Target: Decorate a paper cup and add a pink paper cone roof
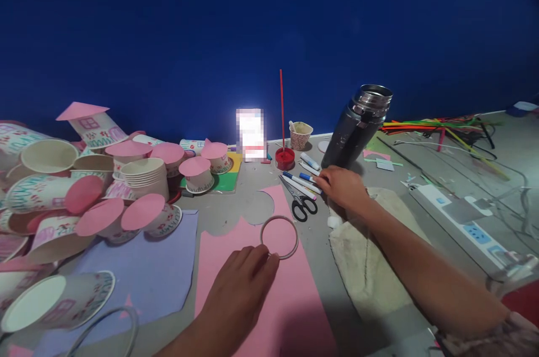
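My left hand pinches the lower edge of a thin ring, which lies flat on a sheet of pink paper. Curved bites are cut out of the paper's far edge. Farther right, my right hand has its fingers closed at the end of a blue-capped marker; part of it is hidden by the fingers. Other markers lie beside it. Black-handled scissors rest just nearer, with the blades pointing away from me.
Decorated paper cups with pink tops crowd the left, partly on purple paper. Behind my right hand stands an uncapped dark thermos. A beige cloth lies under my right forearm. Farther right are a power strip and cables.
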The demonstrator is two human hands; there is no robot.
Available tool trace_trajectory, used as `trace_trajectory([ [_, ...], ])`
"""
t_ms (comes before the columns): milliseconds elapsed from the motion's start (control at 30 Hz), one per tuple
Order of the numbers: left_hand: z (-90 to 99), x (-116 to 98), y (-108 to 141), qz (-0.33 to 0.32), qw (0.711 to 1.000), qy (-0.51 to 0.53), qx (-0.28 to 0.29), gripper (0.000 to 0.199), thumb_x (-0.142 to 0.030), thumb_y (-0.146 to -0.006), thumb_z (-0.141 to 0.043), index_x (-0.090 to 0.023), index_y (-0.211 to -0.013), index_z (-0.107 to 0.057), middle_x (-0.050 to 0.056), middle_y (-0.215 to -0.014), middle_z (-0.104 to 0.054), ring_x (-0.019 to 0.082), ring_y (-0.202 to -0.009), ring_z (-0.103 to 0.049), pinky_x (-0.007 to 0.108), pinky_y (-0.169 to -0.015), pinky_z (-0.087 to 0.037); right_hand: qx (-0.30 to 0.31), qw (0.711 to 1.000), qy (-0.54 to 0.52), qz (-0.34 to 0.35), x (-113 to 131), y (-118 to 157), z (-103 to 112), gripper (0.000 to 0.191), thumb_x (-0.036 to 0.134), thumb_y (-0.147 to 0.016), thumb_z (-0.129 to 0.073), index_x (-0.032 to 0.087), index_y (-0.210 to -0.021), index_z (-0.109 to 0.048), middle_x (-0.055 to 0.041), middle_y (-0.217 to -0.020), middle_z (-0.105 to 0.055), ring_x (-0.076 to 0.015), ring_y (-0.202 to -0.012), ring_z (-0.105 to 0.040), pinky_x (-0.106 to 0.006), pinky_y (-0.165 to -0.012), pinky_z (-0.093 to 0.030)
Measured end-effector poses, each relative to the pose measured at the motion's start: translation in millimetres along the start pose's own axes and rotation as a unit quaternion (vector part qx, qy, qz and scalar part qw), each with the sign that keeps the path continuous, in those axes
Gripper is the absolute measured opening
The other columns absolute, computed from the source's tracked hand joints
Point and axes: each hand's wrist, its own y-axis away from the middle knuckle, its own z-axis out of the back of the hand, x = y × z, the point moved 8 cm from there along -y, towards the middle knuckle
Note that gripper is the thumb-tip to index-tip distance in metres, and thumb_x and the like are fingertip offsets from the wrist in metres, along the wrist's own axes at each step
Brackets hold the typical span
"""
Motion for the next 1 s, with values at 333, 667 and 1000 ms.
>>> trace_trajectory([
  [333, -0.6, 1, 1, -0.003, 1.000, -0.005, 0.001, 0.033, -0.002, -0.094, -0.052, -0.018, -0.122, -0.058, 0.011, -0.109, -0.067, 0.024, -0.090, -0.061, 0.037, -0.072, -0.047, 0.015, 0.999, 0.037, -0.010, -4, 3, 0, 0.025, 0.036, -0.099, -0.058, 0.021, -0.100, -0.078, -0.0101, -0.106, -0.077, -0.0258, -0.091, -0.072, -0.031, -0.063, -0.035],
  [667, -2.4, 1, 1, 0.000, 1.000, 0.008, 0.023, 0.033, -0.001, -0.094, -0.051, -0.017, -0.122, -0.057, 0.011, -0.109, -0.065, 0.025, -0.090, -0.059, 0.038, -0.073, -0.047, 0.021, 0.999, 0.003, 0.035, 13, 8, 0, 0.021, 0.037, -0.098, -0.062, 0.024, -0.096, -0.078, -0.0062, -0.103, -0.078, -0.0228, -0.087, -0.070, -0.030, -0.061, -0.034],
  [1000, -2.2, 0, 3, 0.002, 1.000, 0.012, 0.016, 0.037, 0.000, -0.093, -0.052, -0.016, -0.127, -0.056, 0.011, -0.110, -0.065, 0.025, -0.092, -0.058, 0.038, -0.074, -0.044, 0.025, 0.997, -0.030, 0.065, 32, 16, -10, 0.024, 0.038, -0.099, -0.063, 0.020, -0.093, -0.077, -0.0102, -0.104, -0.078, -0.0235, -0.087, -0.070, -0.029, -0.062, -0.034],
])
